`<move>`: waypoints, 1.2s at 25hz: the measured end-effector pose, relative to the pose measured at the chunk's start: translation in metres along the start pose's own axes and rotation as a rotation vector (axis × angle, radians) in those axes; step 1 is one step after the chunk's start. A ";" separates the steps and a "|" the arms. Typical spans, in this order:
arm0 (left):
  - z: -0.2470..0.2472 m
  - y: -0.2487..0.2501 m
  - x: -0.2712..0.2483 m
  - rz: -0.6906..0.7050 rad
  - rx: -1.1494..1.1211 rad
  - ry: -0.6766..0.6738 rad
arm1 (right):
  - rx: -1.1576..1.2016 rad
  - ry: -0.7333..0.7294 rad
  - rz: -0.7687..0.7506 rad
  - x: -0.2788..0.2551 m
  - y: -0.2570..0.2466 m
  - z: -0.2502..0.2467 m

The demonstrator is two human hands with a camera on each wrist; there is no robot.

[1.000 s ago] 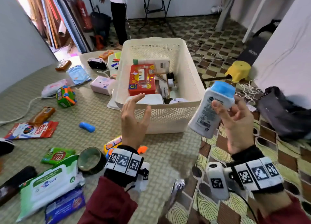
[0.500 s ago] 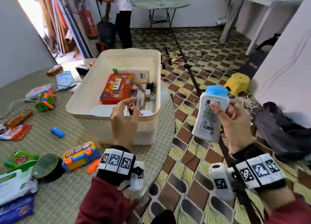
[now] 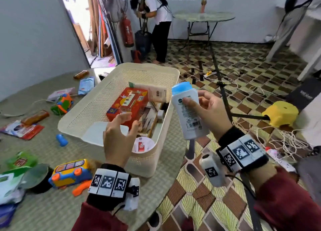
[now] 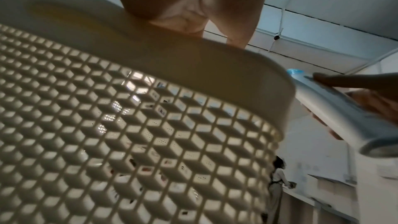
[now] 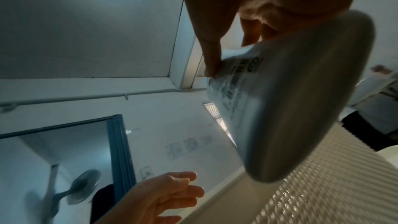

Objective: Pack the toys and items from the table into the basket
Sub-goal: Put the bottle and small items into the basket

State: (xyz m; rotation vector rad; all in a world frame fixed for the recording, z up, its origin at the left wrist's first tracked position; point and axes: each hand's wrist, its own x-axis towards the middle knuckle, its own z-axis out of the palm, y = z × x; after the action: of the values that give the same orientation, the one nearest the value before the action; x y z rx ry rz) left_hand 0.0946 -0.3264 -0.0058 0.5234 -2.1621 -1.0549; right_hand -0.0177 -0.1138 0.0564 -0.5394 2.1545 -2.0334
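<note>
Basket (image 3: 97,112) on table (image 3: 52,204), near its right edge; box (image 3: 129,107), carton (image 3: 152,92) and cup (image 3: 143,144) inside. Left of basket: toy car (image 3: 62,104), capsule (image 3: 61,140), packets (image 3: 22,129). Before it: toy bus (image 3: 70,173), tape roll (image 3: 37,177). Right of basket, above floor: bottle (image 3: 188,112). Stool (image 3: 279,113) on floor, far right.

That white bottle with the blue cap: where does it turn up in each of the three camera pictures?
Head: the white bottle is right of centre, upright, gripped by the right hand beside the basket.
Left wrist: at the right edge, the white bottle slants past the basket's corner.
Right wrist: it fills the upper right, seen from its base.
Shared landmark: the basket's perforated cream wall shows in all three.
</note>
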 end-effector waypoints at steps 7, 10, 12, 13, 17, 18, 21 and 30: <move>0.009 -0.004 0.008 -0.147 0.051 0.159 | -0.170 -0.433 -0.167 0.099 -0.015 0.019; 0.010 0.000 0.005 -0.152 0.085 0.198 | -0.245 -0.584 -0.208 0.130 -0.021 0.033; 0.010 0.002 0.004 -0.174 0.081 0.217 | -0.286 -0.681 -0.273 0.147 -0.026 0.045; 0.010 0.003 0.004 -0.195 0.078 0.236 | -0.315 -0.735 -0.320 0.156 -0.028 0.053; 0.014 0.009 0.006 -0.269 0.105 0.341 | -0.405 -0.963 -0.455 0.187 -0.029 0.088; 0.013 0.010 0.007 -0.291 0.114 0.369 | -0.411 -1.019 -0.481 0.194 -0.029 0.097; 0.010 0.018 0.006 -0.356 0.195 0.426 | -0.402 -1.180 -0.604 0.211 -0.030 0.123; 0.057 0.060 -0.013 -0.661 0.416 0.697 | -0.405 -1.676 -0.808 0.243 -0.021 0.166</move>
State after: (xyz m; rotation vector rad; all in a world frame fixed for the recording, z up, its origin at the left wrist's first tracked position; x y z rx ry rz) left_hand 0.0598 -0.2524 0.0118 1.6106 -1.5784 -0.5672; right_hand -0.1848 -0.3534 0.0994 -2.2590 1.1287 -0.4315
